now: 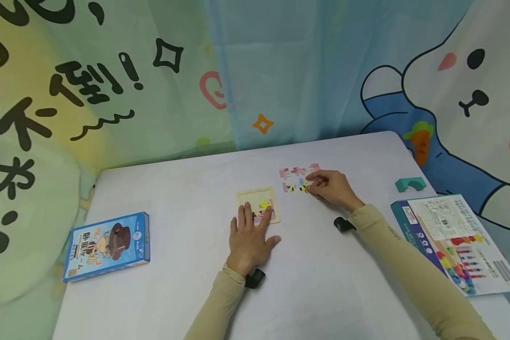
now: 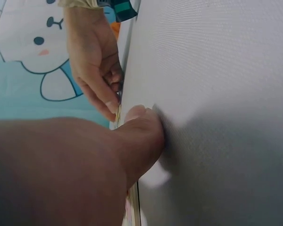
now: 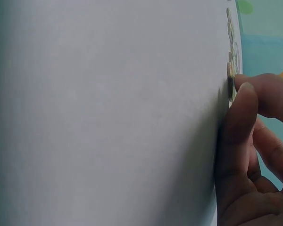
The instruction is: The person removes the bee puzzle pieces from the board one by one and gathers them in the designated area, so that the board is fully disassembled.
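Note:
A small square wooden puzzle board lies mid-table, with a few colourful pieces fitted at its lower right. My left hand rests on its lower part, fingers spread and fairly straight; its thumb touches or nearly touches the table in the left wrist view. Loose jigsaw pieces lie in a rough ring just to the right of the board. At their right edge my right hand pinches a puzzle piece between thumb and forefinger, low at the tabletop. Fingers partly hide that piece.
A blue box with a cartoon picture lies at the table's left. On the right are a larger white-and-purple box and a teal arch-shaped block. A printed curtain hangs behind the table's far edge.

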Demonstrator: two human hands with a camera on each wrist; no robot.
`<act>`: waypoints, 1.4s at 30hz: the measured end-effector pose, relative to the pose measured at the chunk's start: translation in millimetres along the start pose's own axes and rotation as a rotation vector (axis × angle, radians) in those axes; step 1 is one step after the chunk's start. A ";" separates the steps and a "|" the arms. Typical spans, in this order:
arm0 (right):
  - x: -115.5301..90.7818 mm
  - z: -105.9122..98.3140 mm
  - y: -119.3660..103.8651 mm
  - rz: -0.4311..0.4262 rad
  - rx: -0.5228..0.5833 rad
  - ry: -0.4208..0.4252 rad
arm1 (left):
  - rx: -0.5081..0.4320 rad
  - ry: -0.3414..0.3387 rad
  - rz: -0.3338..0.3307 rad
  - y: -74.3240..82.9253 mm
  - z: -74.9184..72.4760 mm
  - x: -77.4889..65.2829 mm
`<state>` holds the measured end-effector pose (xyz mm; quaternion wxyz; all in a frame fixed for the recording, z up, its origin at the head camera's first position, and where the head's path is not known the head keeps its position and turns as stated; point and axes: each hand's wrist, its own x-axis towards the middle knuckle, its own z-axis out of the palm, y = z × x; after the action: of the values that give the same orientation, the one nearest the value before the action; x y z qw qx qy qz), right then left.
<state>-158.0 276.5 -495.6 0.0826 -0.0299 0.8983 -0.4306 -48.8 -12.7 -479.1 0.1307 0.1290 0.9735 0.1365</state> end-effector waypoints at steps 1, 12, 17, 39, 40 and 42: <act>0.9 0.2 -0.3 -0.005 0.002 0.003 | -0.001 -0.010 -0.001 -0.5 -0.9 0.8; 7.5 -2.6 -5.4 0.003 -0.002 -0.016 | 0.009 -0.056 -0.002 -0.2 -6.2 3.0; 9.1 -4.1 -15.3 0.000 -0.031 -0.034 | 0.007 -0.058 0.002 0.6 -9.3 2.1; 13.3 62.3 -86.4 -0.310 -0.107 -0.389 | -0.065 -0.019 -0.019 2.1 1.3 -5.9; 13.3 63.9 -86.8 -0.311 -0.109 -0.396 | -0.076 -0.013 -0.021 2.4 2.1 -6.1; 13.0 66.6 -87.6 -0.314 -0.118 -0.394 | -0.094 0.002 -0.019 3.2 3.5 -6.6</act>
<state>-160.7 168.8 -470.0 0.1861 -0.2571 0.8728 -0.3709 -40.9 -10.9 -480.0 0.1369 0.1135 0.9673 0.1809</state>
